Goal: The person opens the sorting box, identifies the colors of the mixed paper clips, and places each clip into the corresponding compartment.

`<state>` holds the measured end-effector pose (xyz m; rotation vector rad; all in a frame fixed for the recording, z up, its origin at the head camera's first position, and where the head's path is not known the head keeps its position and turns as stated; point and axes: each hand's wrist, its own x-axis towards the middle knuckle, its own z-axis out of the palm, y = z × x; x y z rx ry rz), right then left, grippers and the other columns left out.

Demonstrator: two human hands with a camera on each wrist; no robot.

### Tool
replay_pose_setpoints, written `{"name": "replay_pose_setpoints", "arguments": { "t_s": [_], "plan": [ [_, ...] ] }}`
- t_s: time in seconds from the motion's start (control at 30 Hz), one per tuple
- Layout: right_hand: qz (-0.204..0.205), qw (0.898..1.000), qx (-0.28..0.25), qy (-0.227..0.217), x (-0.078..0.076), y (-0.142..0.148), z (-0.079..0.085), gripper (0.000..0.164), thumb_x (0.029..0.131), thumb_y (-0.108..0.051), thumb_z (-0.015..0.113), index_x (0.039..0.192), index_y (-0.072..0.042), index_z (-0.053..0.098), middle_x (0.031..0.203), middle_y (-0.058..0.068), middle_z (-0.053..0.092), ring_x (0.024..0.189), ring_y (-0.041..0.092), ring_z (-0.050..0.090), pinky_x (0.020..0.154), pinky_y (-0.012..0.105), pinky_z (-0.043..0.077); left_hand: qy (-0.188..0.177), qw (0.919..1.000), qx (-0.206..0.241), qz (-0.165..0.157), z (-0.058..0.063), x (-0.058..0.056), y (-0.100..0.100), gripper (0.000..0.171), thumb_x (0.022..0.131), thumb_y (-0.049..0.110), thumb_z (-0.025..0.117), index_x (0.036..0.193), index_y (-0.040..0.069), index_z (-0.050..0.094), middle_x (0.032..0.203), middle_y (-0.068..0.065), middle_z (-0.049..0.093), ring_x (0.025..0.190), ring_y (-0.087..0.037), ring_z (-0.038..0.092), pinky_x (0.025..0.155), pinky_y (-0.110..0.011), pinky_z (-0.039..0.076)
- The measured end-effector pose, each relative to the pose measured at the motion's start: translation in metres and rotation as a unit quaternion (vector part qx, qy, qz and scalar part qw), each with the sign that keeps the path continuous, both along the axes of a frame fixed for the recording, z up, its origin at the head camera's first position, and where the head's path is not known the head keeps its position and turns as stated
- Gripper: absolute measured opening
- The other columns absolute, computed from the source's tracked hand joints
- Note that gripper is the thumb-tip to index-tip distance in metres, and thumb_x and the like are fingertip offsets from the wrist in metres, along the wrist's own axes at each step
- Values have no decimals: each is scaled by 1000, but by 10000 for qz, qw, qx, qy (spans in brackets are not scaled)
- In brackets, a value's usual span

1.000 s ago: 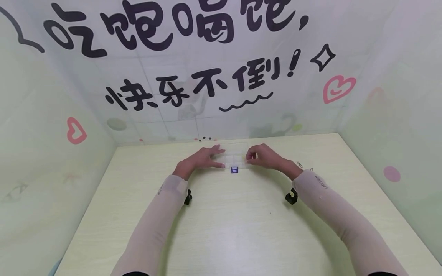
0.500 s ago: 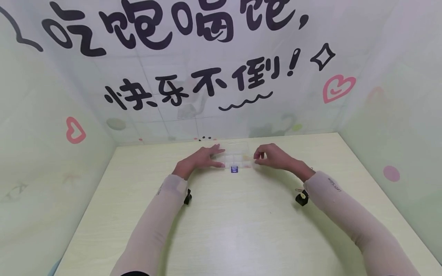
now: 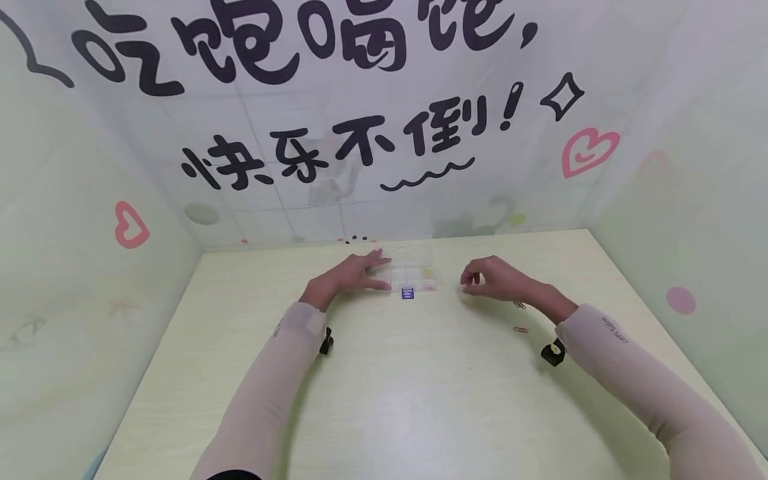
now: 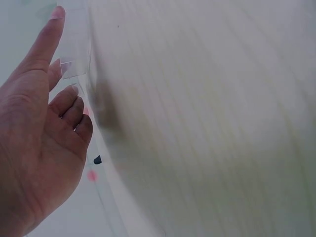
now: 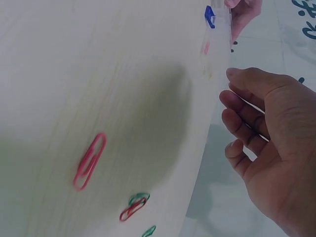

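A clear plastic compartment box [image 3: 414, 275] lies at the back of the table, with a blue piece [image 3: 407, 293] on its near side. At its left end my left hand [image 3: 354, 273] holds it, thumb in front and index finger behind. The other left fingers bend loosely in the left wrist view. To the right of the box, my right hand [image 3: 495, 279] hovers above the table, fingers loosely curled, nothing visible in them. A pink paper clip [image 5: 207, 48] and something yellow [image 3: 427, 272] show in the box's right part. Below the right hand lies a red paper clip [image 5: 90, 161].
More paper clips lie on the table: a dark red one [image 5: 132, 211] overlaps a green one, and another green clip [image 5: 148, 231] is near the frame's edge. A printed curtain wall [image 3: 372, 220] stands right behind the table. Side walls rise at both sides.
My right hand has moved away from the box to the right, uncovering the box's right end and a paper clip on the table. The left hand stays in place at the box.
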<state>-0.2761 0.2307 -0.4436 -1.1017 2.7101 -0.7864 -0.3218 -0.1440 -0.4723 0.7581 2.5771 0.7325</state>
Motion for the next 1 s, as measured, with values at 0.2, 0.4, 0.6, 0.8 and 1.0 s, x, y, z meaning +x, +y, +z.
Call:
{"name": "replay_pose_setpoints", "arguments": {
  "t_s": [0.2,0.4,0.6,0.8,1.0],
  "plan": [
    [1,9998,179,-86,8,18,-1,7,94,-6,78,101,-4,78,92,-3,73,86,14,64,78,47,58,-38,10000,-1,51,-1,0,-1,83,94,49,78,164,20,43,177,-9,18,164,-32,12,132,-52,13],
    [54,9997,228,-111,18,37,-4,7,94,-6,79,101,-6,78,92,-7,72,85,10,63,77,42,58,-55,10000,-31,73,0,0,0,83,94,49,78,164,21,43,177,-9,18,164,-32,13,132,-52,14],
    [114,9992,329,-172,26,55,-6,7,94,-6,78,101,-8,78,93,-8,72,85,9,63,74,37,57,-77,10000,-43,37,-1,0,0,82,95,47,78,164,20,43,177,-10,17,164,-32,13,132,-51,15],
    [222,9989,267,-304,37,69,-6,8,93,-5,79,100,-8,78,92,-7,72,81,5,61,70,31,55,51,10000,-38,-59,-1,-1,1,82,95,47,78,163,19,43,176,-13,18,163,-32,14,132,-50,15],
    [74,9973,252,-688,46,81,-9,12,88,-12,87,96,-12,77,85,-11,68,78,3,58,70,26,52,48,10000,-26,-61,-1,-1,0,82,95,47,78,163,18,43,176,-13,17,163,-32,14,133,-49,14]
  ]
}}
